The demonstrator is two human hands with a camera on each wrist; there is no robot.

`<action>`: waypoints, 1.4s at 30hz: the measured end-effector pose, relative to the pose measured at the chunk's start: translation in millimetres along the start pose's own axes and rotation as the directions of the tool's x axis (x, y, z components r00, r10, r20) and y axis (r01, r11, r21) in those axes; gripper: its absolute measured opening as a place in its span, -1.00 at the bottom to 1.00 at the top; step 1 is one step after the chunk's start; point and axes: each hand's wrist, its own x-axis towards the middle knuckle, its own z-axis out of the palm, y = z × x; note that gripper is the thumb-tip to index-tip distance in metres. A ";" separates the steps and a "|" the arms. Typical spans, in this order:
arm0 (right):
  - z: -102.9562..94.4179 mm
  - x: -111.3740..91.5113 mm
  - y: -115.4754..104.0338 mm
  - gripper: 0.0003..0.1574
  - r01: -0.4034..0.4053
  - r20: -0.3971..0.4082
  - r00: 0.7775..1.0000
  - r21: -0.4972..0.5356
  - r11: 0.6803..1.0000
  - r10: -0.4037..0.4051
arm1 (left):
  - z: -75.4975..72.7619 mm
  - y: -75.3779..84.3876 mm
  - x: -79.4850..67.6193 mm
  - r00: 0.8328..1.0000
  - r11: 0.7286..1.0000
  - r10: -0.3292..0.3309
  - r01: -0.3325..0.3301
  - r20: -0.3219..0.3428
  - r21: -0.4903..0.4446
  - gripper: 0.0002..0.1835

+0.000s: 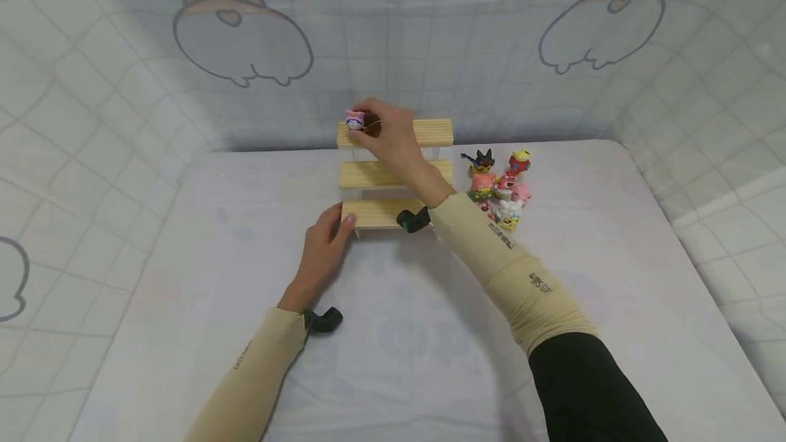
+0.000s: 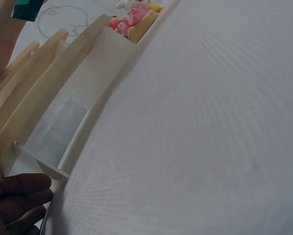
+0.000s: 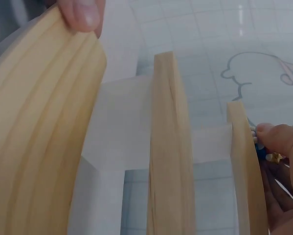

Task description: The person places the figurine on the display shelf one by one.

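A wooden three-step display rack (image 1: 396, 174) with pale upright supports stands on the cloth. My right hand (image 1: 394, 136) pinches a small pink-eared figurine (image 1: 355, 120) between thumb and fingers at the left end of the top step. In the right wrist view, the blue part of the figurine (image 3: 260, 151) shows right beside that step, partly hidden by the fingers. My left hand (image 1: 321, 245) holds the left end of the bottom step, its thumb on the board's edge. The left wrist view shows its other fingers (image 2: 24, 183) beside the rack's side support.
Several small colourful figurines (image 1: 496, 186) stand in a cluster just right of the rack, near my right forearm. A white patterned cloth (image 1: 393, 340) covers the table. Behind the rack hangs a gridded curtain (image 1: 393, 33) with cartoon outlines.
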 end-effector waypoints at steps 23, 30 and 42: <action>-40.3 -31.8 11.9 -0.53 -0.104 -0.121 0.986 0.053 0.993 0.110 | -5.5 -5.6 6.2 1.000 0.999 -0.009 0.008 0.019 0.039 -0.39; -77.7 -57.3 20.4 -0.53 -0.104 -0.232 0.967 0.024 0.994 0.107 | -8.3 -9.3 7.1 1.000 1.000 -0.003 0.002 0.023 0.030 -0.39; -120.5 -99.7 38.6 -0.56 -0.077 -0.432 0.900 -0.036 0.996 0.054 | -14.4 -15.9 9.0 1.000 1.000 -0.017 0.016 0.024 0.023 -0.37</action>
